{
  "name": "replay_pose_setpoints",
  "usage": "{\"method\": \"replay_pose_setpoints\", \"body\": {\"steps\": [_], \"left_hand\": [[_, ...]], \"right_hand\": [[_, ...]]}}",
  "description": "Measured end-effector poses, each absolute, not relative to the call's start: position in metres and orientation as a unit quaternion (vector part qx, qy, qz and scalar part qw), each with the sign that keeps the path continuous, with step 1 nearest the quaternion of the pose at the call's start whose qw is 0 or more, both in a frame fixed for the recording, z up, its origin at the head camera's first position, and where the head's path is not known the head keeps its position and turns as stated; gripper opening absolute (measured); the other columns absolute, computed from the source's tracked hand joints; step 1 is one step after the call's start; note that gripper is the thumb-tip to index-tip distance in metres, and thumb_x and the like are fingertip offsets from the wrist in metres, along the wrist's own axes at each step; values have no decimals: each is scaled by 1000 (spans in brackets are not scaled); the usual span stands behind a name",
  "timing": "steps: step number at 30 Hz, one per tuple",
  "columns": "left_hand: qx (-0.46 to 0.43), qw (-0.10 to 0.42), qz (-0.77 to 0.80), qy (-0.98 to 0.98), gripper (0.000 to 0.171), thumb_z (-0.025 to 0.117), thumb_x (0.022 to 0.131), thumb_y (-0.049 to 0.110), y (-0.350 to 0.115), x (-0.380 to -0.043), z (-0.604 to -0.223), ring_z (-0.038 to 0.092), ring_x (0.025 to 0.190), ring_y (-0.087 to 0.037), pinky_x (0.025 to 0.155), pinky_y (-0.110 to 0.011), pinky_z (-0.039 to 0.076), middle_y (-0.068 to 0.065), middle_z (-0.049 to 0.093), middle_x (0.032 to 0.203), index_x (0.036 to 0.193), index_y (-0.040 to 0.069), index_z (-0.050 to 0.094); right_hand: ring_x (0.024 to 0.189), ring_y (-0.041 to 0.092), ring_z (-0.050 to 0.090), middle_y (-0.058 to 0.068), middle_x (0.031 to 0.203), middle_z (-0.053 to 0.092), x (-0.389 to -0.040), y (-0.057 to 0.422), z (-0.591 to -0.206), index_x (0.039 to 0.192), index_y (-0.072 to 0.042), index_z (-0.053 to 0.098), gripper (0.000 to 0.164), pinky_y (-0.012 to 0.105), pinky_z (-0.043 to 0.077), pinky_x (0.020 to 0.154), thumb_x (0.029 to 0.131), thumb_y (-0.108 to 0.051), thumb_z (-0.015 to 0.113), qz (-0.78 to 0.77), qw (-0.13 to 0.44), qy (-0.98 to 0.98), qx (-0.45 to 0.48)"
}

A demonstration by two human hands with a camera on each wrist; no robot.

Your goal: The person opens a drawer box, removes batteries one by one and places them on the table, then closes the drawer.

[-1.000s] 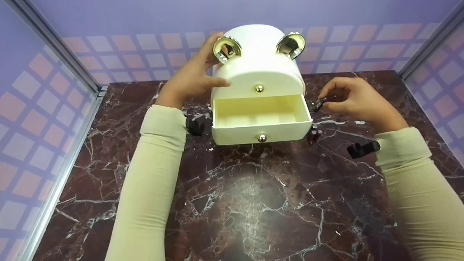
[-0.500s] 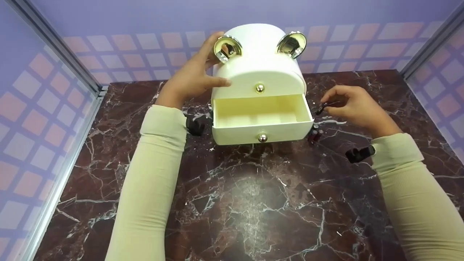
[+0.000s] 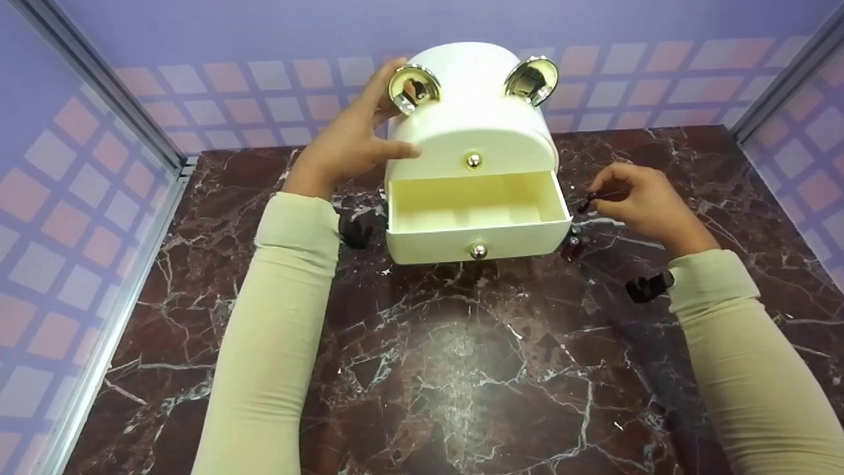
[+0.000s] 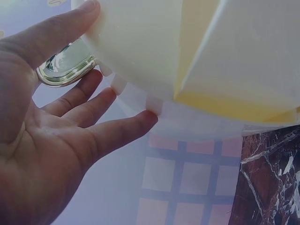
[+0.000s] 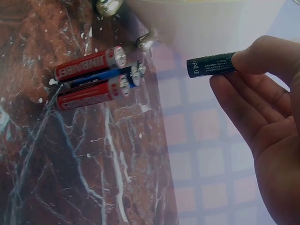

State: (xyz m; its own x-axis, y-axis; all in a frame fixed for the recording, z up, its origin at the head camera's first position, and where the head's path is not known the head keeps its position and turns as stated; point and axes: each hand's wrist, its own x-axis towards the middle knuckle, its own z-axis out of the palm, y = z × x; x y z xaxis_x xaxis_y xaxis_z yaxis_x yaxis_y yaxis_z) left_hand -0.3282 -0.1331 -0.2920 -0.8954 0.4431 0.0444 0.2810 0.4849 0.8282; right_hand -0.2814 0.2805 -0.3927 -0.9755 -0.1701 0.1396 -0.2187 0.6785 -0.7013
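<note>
A white storage box (image 3: 468,99) with a rounded top and two gold ears stands at the back middle; its lower drawer (image 3: 432,244) is pulled out and its inside looks bare. My left hand (image 3: 346,145) rests on the box's left side, thumb on the front and fairly straight, spread fingertips on the side. To the right of the drawer, my right hand (image 3: 643,198) pinches a dark battery (image 5: 211,64) between thumb and fingers, above the table. In the right wrist view, two red batteries (image 5: 89,64) and a blue battery (image 5: 102,78) lie together on the table.
The dark marbled table (image 3: 461,369) stretches toward me in front of the box. A purple wall (image 3: 283,39) with a checked band closes off the back, and metal-framed panels stand at both sides. A black wrist camera (image 3: 649,287) sits on my right cuff.
My right hand has come a little toward me with the battery in its pinch, staying beside the drawer's right edge. My left hand and the box stay practically where they were.
</note>
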Motion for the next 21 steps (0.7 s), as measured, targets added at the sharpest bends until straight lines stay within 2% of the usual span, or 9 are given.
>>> {"method": "replay_pose_setpoints", "body": {"steps": [7,21], "left_hand": [[211,87,463,856,112,82,75,13,-133,-326,-290,36,143,-19,113,-34,40,-5,30,158,151,49,8],[201,96,473,852,111,80,76,10,-131,-317,-285,36,143,-18,113,-37,40,-7,30,158,152,48,8]], "right_hand": [[81,-4,64,5,93,70,-282,284,-403,95,-5,65,15,10,53,70,82,2,69,377,26,-921,93],[83,-1,61,13,104,69,-282,286,-420,98,-5,65,17,10,52,71,83,1,68,359,0,-929,86]]}}
